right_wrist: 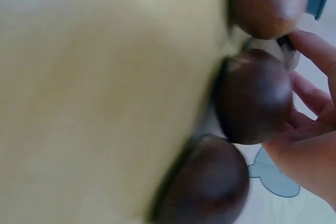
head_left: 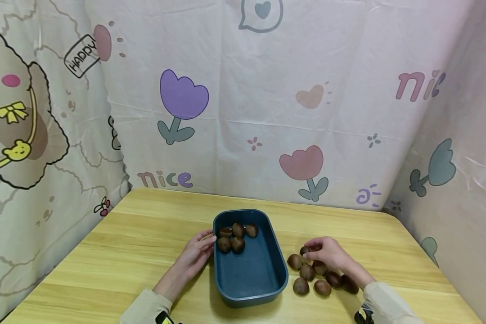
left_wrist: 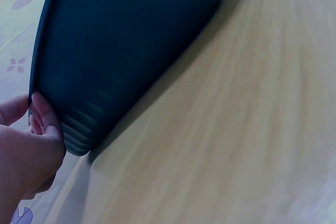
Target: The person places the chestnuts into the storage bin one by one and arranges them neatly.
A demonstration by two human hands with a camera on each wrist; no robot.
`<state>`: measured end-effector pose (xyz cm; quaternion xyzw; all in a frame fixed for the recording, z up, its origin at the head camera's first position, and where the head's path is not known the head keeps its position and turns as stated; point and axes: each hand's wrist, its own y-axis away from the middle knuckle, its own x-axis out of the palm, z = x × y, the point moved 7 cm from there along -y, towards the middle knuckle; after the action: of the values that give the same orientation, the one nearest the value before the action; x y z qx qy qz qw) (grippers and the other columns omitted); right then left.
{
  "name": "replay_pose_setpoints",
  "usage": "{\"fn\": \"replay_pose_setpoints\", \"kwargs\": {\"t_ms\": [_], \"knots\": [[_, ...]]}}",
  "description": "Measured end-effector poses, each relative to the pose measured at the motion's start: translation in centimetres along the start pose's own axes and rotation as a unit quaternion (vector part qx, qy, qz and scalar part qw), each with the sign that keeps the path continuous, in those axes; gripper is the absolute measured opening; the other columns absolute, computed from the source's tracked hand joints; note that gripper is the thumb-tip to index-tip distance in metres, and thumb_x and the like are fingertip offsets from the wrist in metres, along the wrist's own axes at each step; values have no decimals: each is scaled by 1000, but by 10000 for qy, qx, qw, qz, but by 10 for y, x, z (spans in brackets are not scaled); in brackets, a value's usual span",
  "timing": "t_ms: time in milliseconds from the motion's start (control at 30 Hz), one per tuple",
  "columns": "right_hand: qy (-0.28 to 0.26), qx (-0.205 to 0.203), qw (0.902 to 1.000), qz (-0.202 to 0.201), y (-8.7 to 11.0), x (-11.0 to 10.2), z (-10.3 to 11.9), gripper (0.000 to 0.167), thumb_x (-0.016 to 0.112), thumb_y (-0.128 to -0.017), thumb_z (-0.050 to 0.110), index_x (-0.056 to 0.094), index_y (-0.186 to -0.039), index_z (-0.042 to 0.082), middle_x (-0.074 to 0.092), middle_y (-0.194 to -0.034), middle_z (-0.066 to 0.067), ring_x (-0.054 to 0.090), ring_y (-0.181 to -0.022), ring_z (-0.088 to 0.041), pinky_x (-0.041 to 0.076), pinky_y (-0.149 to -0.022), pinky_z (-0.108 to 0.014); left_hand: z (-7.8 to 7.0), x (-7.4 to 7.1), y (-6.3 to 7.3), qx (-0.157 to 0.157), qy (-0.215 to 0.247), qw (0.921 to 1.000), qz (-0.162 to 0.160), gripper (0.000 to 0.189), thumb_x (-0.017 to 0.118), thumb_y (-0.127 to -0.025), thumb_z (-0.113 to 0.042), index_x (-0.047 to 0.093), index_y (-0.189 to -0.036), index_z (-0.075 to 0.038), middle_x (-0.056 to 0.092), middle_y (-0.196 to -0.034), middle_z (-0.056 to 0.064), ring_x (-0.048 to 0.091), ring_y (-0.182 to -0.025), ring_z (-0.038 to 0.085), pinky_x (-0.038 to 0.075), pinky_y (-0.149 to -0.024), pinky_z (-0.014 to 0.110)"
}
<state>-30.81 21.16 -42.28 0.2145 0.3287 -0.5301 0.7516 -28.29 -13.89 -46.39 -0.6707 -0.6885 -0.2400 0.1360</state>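
Observation:
A dark blue rectangular container (head_left: 251, 274) stands on the table, with several brown chestnuts (head_left: 238, 230) gathered in its far left part. My left hand (head_left: 196, 255) holds the container's left side; in the left wrist view its thumb and fingers (left_wrist: 46, 113) pinch the wall at the rim. To the right of the container lies a loose group of chestnuts (head_left: 307, 272). At the far side of that group, my right hand (head_left: 330, 254) pinches one chestnut (head_left: 305, 250) between thumb and fingers. Nearer chestnuts (right_wrist: 254, 97) partly hide these fingers in the right wrist view.
The wood-grain table (head_left: 146, 234) extends around the container and chestnuts. A printed cloth (head_left: 243, 99) with flowers and lettering hangs along the back and both sides. Some loose chestnuts (head_left: 350, 284) lie below my right wrist.

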Motion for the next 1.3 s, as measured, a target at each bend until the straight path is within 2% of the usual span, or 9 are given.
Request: {"fn": "replay_pose_setpoints", "kwargs": {"t_ms": [133,367,767,933,1300], "knots": [[-61,-118,9999,-4,-5,-6,8,36,79,-79,19,69,-106,-3,68,-91,-4,61,-81,-16,51,-71,-31,0,0,0,-4,-31,10000,-11,25,49,-95,4,45,-120,4,56,-99,5,54,-82,11,45,-76,24],[-212,-262,9993,153,-16,-11,27,35,77,-81,21,69,-106,-2,69,-92,-4,62,-82,-17,51,-75,-34,0,0,-1,-6,-3,10000,-30,26,49,-95,5,44,-121,5,56,-100,6,55,-82,11,45,-76,24],[-92,-524,9973,504,-35,-13,70,32,77,-81,21,69,-105,0,69,-95,-4,62,-86,-17,52,-75,-34,0,0,-1,-5,1,10000,-4,25,49,-96,4,44,-121,5,56,-100,5,55,-82,11,45,-76,23],[-240,-509,9959,714,-43,-5,87,31,77,-82,19,69,-106,0,69,-97,-4,63,-88,-18,52,-79,-37,0,-1,-1,8,18,10000,-34,25,49,-96,4,45,-121,5,56,-100,6,55,-83,12,46,-76,24],[-664,-377,9952,618,-55,24,103,31,77,-82,14,69,-107,-2,69,-94,-5,60,-83,-17,52,-77,-35,0,0,0,50,89,9999,-9,25,49,-95,6,45,-120,5,56,-99,6,55,-82,11,46,-76,24]]}}
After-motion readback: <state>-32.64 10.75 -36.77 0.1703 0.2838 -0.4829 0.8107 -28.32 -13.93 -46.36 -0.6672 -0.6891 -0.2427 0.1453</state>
